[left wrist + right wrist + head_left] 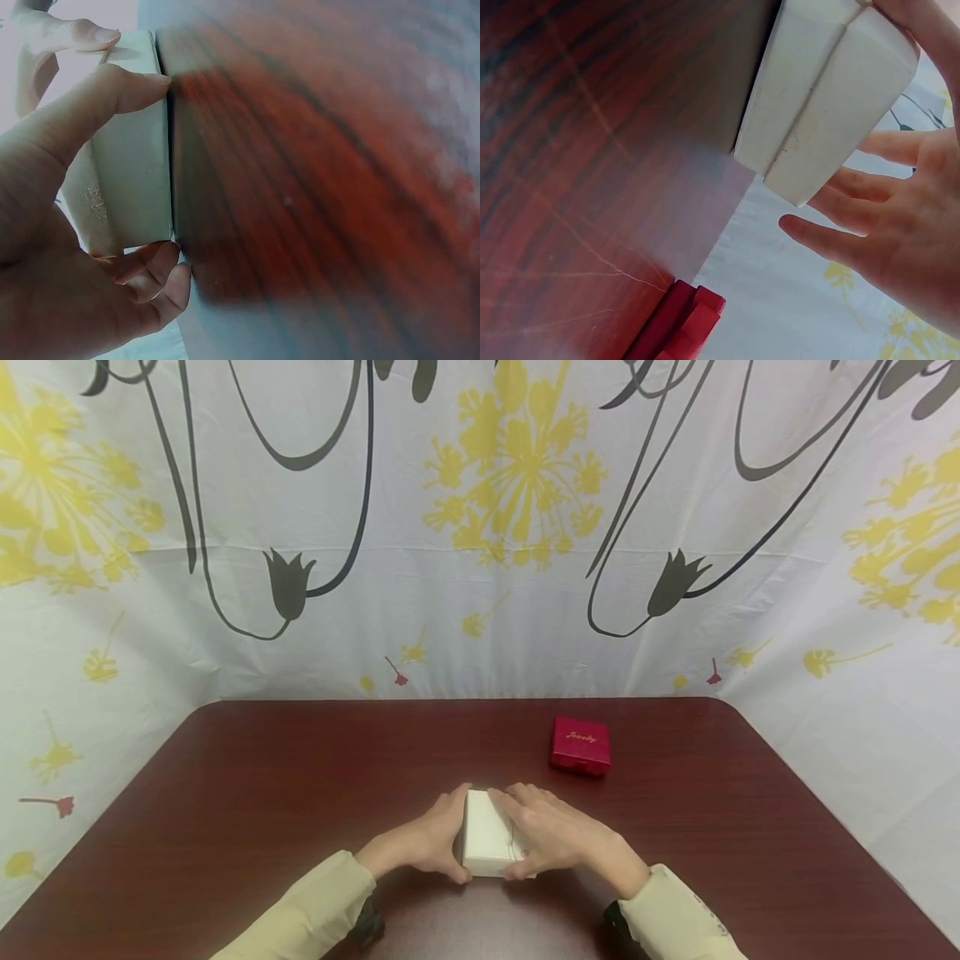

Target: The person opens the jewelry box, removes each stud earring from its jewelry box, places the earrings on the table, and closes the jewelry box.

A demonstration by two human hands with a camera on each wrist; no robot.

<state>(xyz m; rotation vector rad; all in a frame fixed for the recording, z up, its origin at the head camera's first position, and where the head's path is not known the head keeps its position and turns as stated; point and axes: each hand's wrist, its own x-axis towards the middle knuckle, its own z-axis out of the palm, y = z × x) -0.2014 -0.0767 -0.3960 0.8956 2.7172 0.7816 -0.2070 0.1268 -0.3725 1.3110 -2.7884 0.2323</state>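
Observation:
A small white box (pixel 483 831) with a lid stands on the table in front of me. My left hand (pixel 427 839) grips its left side, thumb at the near face and fingers round the far end, as the left wrist view also shows. From the right, my right hand (pixel 551 827) reaches over the top and holds the box, thumb at the near edge, fingers toward the far edge. The right wrist view shows the seam between base and lid (pixel 844 112) along the right side. A few fine dark lines run over the top beside the right hand.
A red box (pixel 581 747) with gold lettering "Jewelry" lies farther back, to the right of the white box. The dark reddish-brown table (pixel 300 777) reaches back to a white curtain (pixel 420 610) with yellow and grey flower prints.

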